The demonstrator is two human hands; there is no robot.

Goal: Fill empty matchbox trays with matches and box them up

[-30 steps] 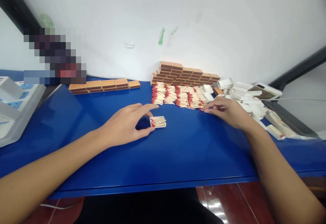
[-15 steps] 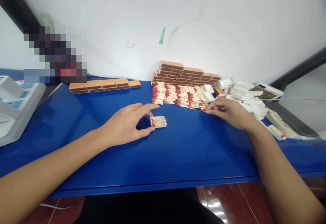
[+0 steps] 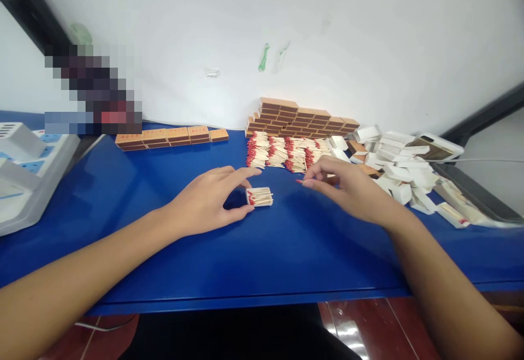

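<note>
A small white matchbox tray (image 3: 266, 203) filled with red-tipped matches lies on the blue table. My left hand (image 3: 213, 196) steadies its left end, thumb at the near corner and other fingers at the far side, with the index finger stretched out above. To the right, my right hand (image 3: 344, 188) pinches a match (image 3: 299, 181) between thumb and fingertips; its red head sticks out to the left, and I cannot tell whether there is more than one. Behind this hand lie heaps of loose matches (image 3: 276, 151), partly hidden by it.
Brown matchboxes (image 3: 303, 120) are stacked against the white wall, and a row of them (image 3: 172, 136) runs to the left. Empty white trays (image 3: 405, 172) are piled at the right beside a phone (image 3: 438, 147). A white power strip (image 3: 45, 185) occupies the left end.
My right hand has moved left from the edge of the match heap, now with a match in its fingertips. My left hand stays at the tray. The view has shifted slightly.
</note>
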